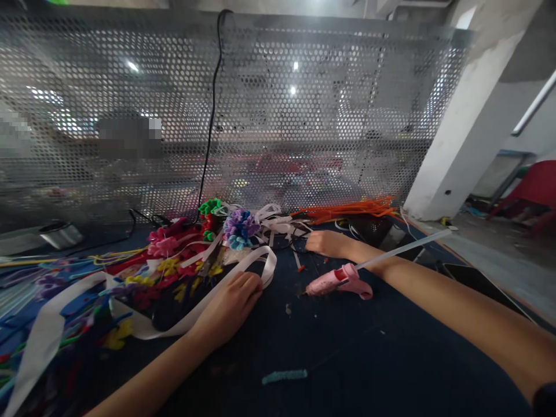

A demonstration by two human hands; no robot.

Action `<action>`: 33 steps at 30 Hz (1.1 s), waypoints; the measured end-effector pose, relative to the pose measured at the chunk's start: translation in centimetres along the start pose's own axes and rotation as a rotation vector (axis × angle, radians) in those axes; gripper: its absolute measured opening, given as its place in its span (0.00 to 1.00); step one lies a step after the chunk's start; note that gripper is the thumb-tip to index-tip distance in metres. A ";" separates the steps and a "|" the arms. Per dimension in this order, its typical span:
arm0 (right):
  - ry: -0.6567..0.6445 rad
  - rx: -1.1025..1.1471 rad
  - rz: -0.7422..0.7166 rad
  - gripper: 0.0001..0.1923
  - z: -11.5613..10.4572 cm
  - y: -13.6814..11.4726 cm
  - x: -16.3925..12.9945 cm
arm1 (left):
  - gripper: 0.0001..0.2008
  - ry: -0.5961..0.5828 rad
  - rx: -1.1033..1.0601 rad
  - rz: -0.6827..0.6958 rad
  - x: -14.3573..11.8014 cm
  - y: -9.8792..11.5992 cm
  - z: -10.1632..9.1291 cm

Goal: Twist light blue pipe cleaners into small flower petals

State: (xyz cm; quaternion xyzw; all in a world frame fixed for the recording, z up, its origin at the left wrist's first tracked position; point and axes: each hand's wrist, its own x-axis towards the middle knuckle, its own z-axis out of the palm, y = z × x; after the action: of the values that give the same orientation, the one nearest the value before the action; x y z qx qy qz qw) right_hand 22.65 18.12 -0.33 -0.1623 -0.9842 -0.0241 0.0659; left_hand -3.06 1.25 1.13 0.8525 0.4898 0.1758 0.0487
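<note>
My left hand (232, 304) rests on the dark blue table (369, 359), fingers curled on a loop of white ribbon (264, 263). My right hand (324, 242) reaches further back toward the ribbon scraps (278, 223) and lies flat; whether it holds anything is hidden. A pink glue gun (336, 282) with a clear glue stick (403, 248) lies on its side just in front of my right forearm. A purple and blue fabric flower (238, 227) sits behind the ribbon loop.
Coloured fabric flowers (163, 246) and ribbons pile up at the left. Orange strips (351, 209) lie at the back. A perforated metal screen (278, 116) walls off the table's far side, with a black cable (212, 121) hanging down it. A teal pipe cleaner (284, 376) lies near me.
</note>
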 end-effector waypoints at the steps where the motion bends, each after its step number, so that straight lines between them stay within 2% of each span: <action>1: 0.024 0.015 0.022 0.07 -0.1 0.1 0.1 | 0.08 0.002 -0.002 0.000 0.0 0.0 0.0; 7: 0.238 0.125 0.285 0.09 -0.1 0.4 0.2 | 0.07 0.026 0.026 -0.011 -0.1 0.0 0.1; 10: 0.267 0.175 0.368 0.10 0.0 0.5 0.0 | 0.07 0.076 0.053 0.008 -0.1 -0.2 0.3; 13: 0.253 0.192 0.388 0.10 -0.3 0.6 -0.3 | 0.08 0.115 0.088 -0.006 -0.2 -0.4 0.3; 18: 0.191 0.119 0.327 0.08 -0.8 -0.1 -0.6 | 0.08 0.163 0.144 -0.029 -0.4 -0.4 0.0; 22: 0.101 0.008 0.228 0.09 -0.6 -0.8 -0.5 | 0.07 0.131 0.162 -0.040 -0.4 -0.4 0.1; 29: -0.059 -0.108 0.039 0.10 -0.6 0.2 -0.9 | 0.07 0.100 0.114 -0.103 -0.3 -1.0 0.4; 33: -0.068 -0.112 0.024 0.10 -0.2 0.3 -0.9 | 0.06 0.086 0.101 -0.103 -0.3 -0.9 0.4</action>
State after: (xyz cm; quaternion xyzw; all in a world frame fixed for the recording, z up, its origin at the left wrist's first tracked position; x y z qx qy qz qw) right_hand 23.60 18.13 -0.26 -0.1784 -0.9810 -0.0728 0.0237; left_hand -3.80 1.48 0.50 0.8193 0.5428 0.1847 -0.0065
